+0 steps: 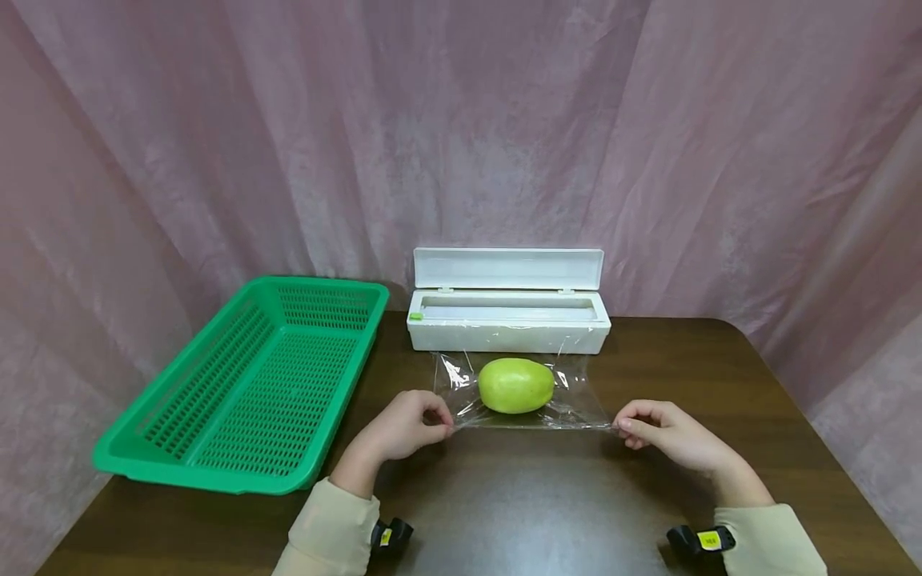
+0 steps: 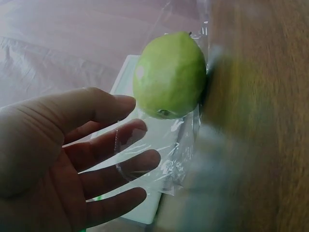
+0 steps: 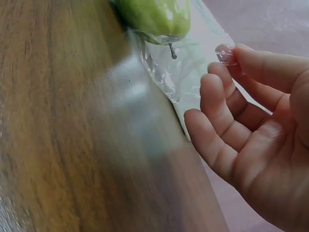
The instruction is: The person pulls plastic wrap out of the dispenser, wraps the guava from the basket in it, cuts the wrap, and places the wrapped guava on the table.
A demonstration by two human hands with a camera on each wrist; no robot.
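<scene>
A yellow-green, oval, pear-like fruit (image 1: 515, 386) lies on a sheet of clear plastic wrap (image 1: 576, 406). The wrap runs forward from a white dispenser box (image 1: 510, 336) behind the fruit. At the sheet's front left corner, my left hand (image 1: 410, 424) pinches the wrap between thumb and forefinger. The front right corner is pinched by my right hand (image 1: 670, 436), so the front edge stretches between them. The left wrist view shows the other fingers of the left hand (image 2: 63, 154) spread. A dark stem (image 3: 173, 50) shows in the right wrist view.
To the left stands a green plastic basket (image 1: 248, 472) with perforated walls. The dispenser's white lid (image 1: 508, 268) is raised. A brown wooden table (image 1: 540, 512) carries everything, and pink curtains (image 1: 504, 144) hang behind and at the sides.
</scene>
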